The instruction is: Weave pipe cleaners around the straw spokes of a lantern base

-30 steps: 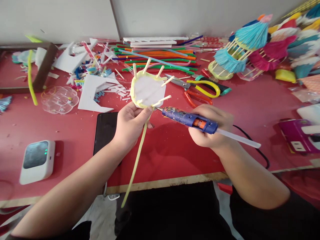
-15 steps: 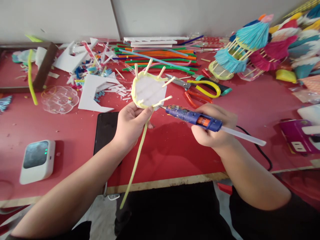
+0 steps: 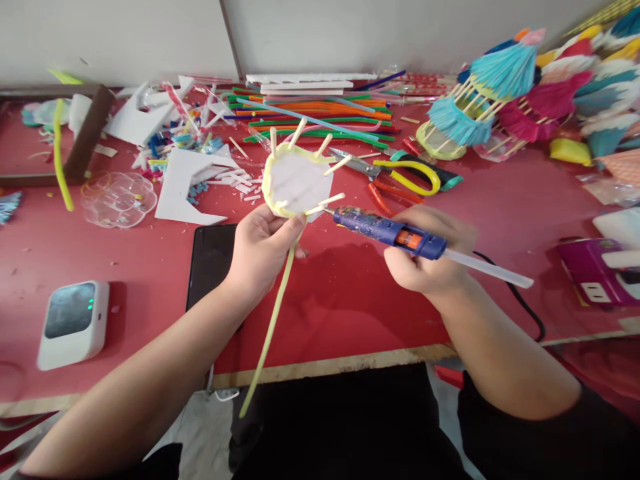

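Note:
Between thumb and fingers, my left hand (image 3: 265, 247) pinches the near edge of a white foam disc (image 3: 300, 180). Several short wooden sticks (image 3: 297, 133) stand up around the disc's rim. A pale yellow pipe cleaner (image 3: 270, 330) winds along part of that rim, and its loose end hangs down past the table edge. My right hand (image 3: 430, 257) is wrapped round a blue hot glue gun (image 3: 387, 231) with a clear glue stick (image 3: 493, 268) poking out behind. The gun's nozzle points at the disc's near right edge, very close to a stick; whether they touch I cannot tell.
Scissors with yellow handles (image 3: 407, 175) and red-handled pliers (image 3: 385, 197) lie beyond the glue gun. Coloured pipe cleaners (image 3: 315, 123) and foam scraps (image 3: 175, 190) cover the back. A phone (image 3: 213, 263) and a white device (image 3: 75, 323) rest leftward; finished blue craft pieces (image 3: 460, 123) stand at right.
The glue gun has shifted very slightly right, its nozzle a little away from the disc's edge. My left hand and the disc stay practically still.

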`<state>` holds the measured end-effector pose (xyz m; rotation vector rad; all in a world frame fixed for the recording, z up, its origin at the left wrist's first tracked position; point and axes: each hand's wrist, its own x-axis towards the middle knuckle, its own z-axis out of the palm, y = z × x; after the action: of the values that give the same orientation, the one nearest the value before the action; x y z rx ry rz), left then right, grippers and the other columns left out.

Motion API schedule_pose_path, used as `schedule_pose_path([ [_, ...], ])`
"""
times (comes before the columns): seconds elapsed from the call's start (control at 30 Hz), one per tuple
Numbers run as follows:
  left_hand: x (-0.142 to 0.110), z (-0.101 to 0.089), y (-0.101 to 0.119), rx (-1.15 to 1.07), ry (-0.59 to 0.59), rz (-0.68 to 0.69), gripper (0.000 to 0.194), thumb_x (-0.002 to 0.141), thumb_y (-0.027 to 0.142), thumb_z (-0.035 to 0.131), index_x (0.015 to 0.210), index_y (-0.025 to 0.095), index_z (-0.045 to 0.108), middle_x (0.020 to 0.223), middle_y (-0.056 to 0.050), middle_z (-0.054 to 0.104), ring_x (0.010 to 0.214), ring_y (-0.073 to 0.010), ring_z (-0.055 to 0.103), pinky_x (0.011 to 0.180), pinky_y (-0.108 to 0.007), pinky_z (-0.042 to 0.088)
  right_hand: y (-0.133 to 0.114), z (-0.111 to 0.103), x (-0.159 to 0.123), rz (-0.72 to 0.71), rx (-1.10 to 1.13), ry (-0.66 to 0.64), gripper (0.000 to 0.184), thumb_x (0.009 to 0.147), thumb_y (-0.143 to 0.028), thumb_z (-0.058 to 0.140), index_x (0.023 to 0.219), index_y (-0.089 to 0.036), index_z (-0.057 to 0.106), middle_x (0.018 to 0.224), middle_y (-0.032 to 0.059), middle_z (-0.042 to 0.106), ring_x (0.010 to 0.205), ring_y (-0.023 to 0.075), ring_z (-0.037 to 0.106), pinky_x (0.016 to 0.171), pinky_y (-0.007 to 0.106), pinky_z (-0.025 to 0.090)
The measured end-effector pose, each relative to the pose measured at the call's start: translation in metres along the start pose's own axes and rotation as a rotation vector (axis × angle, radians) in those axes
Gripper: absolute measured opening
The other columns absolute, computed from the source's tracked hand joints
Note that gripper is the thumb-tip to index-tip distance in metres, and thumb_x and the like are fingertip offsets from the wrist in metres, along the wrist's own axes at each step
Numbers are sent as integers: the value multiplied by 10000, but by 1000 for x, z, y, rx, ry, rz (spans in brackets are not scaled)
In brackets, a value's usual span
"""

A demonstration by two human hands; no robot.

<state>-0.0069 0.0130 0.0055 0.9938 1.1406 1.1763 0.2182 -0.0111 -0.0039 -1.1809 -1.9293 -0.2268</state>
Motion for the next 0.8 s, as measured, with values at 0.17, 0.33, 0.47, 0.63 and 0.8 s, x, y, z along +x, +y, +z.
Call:
schedule_pose_path([
  [0.17,0,0,0,-9,-1,5,122,716,231,795,798,172,727,659,36,681,390,-45,493,430,-191,482,0,0,0,-27,2,4,163,680,-162,553,804,-258,508,624,8,596,532,197,582,463,319,462],
  [0.33,1,1,1,-43,1,-45,134,708,227,796,795,172,710,653,50,656,385,-33,462,457,-196,528,1,-2,2,-56,-29,11,182,735,-150,574,880,-261,574,696,27,689,625,235,681,554,343,550],
  [0.47,3,-2,6,-218,-36,-209,157,716,170,787,713,173,630,560,96,537,370,-9,408,441,-156,512,13,-10,3,-57,-115,3,252,740,-118,612,950,-258,615,791,39,759,687,225,723,598,314,557],
  [0.63,5,-6,19,-464,-153,-406,132,776,121,741,756,150,614,553,112,506,340,22,363,421,-114,484,34,-32,4,-65,-214,-131,381,729,-164,585,1103,-239,595,897,54,754,769,244,701,723,377,531],
  [0.8,6,-9,27,-644,-215,-562,106,901,149,589,798,146,614,662,64,682,298,48,316,402,-76,447,50,-46,-8,-90,-208,-347,534,635,-33,491,1122,-240,571,920,66,708,875,270,656,789,414,488],
])
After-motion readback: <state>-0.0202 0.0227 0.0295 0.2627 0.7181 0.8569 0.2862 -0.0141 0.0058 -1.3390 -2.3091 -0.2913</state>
